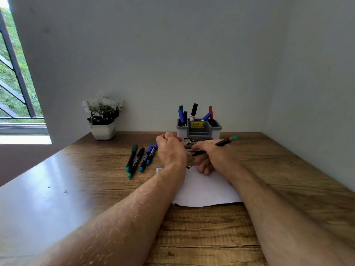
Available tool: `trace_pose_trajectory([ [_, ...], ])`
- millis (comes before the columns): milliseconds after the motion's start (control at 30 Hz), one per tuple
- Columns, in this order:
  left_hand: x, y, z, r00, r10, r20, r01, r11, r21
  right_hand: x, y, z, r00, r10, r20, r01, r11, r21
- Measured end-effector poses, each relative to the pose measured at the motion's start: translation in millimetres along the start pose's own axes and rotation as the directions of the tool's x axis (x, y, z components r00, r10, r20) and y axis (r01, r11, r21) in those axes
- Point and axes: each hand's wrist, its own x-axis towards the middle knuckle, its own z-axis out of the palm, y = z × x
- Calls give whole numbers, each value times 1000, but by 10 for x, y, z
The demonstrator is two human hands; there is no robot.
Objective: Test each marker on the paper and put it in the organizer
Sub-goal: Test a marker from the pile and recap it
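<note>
Loose markers [141, 159]: slim plastic barrels, laid on grained wood table [96, 179], untested | left hand [171, 148]: red cap [179, 138] pinched | paper [206, 189]: thin white sheet | right hand [209, 156]: marker [222, 143] gripped; light short stroke advised, then recapping | organizer [198, 129]: grey plastic, markers held upright.

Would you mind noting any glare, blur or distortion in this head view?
Head view: window light puts pale glare on the table at its left; wide-angle bending curves the window bars; both forearms look stretched; the markers in the organizer look slightly soft.
</note>
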Motion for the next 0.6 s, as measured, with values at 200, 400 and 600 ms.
trace_pose_trajectory([
  [200,40,-11,5,999,-25,-26,24,999,-25,33,57,-22,998,-50,22,53,987,-149],
  [400,24,-1,2,1000,-25,-7,25,999,-24,40,67,-34,995,-94,42,101,966,-236],
  [600,40,-13,1,1000,21,-1,-21,997,74,29,43,-11,988,-153,24,152,928,-340],
])
